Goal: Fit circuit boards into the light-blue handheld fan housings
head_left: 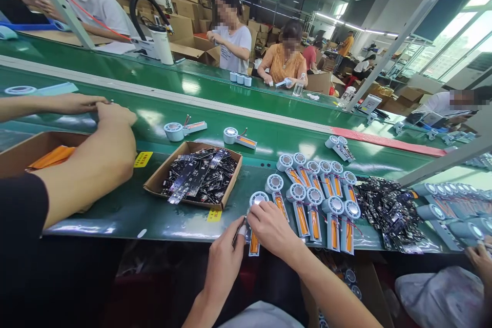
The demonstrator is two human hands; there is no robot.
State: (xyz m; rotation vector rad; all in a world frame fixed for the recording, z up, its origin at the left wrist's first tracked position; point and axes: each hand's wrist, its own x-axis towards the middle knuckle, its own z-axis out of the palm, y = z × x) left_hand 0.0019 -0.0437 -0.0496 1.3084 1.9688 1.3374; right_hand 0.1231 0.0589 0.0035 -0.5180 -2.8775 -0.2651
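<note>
At the front edge of the bench lies a pale-blue handheld fan point(254, 245) with a round head and an orange strip in its open handle. My right hand point(273, 226) is closed over the fan where head and handle meet, its fingertips partly hidden. Just beside it, my left hand point(226, 252) pinches a thin dark piece point(239, 229), too small to name surely, against the fan's side. To the right, several similar fans point(314, 198) lie in rows, with orange strips and red wires. A cardboard tray point(230, 190) of black circuit boards point(200, 177) stands to the left.
Loose circuit boards point(392, 212) are heaped at right, before more fans point(448, 189). Two fans point(230, 136) lie behind the tray on the green conveyor point(269, 136). A co-worker's arm point(96, 164) reaches across at left, over another carton point(23, 151). People work opposite.
</note>
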